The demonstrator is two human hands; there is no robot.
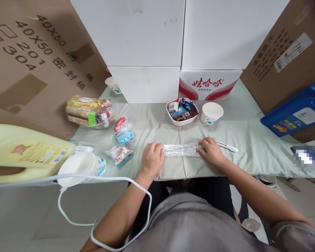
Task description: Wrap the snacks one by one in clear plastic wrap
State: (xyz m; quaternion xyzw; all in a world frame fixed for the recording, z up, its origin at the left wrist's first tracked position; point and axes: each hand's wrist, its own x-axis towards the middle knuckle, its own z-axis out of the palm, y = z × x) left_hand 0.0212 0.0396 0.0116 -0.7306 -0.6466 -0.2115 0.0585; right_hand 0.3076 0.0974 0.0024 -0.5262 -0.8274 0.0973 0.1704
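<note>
A long strip of clear crinkled plastic wrap (181, 149) lies flat on the pale cloth of the desk (252, 140), near its front edge, pinned at both ends: the left hand (152, 159) presses its curled fingers down on the left end, and the right hand (212, 151) lies over the right end with fingers bent, pressing rather than grasping. The film looks thin and slippery, so my guess is it could crumple, cling to itself or slide off the cloth's edge if either hand eases up unevenly. Just beyond the right hand lies one white pen-like tool (227, 146), close enough to be nudged away by a careless wrist. Behind sit one white bowl of snack packets (182, 112) and one empty paper cup (211, 112) beside it; a second cup (112, 84) stands far back on the left. To the left lie three small wrapped snacks (122, 140) and one larger bag of packaged food (89, 111). One yellow jug (23, 152), one blue jug (296, 110).
</note>
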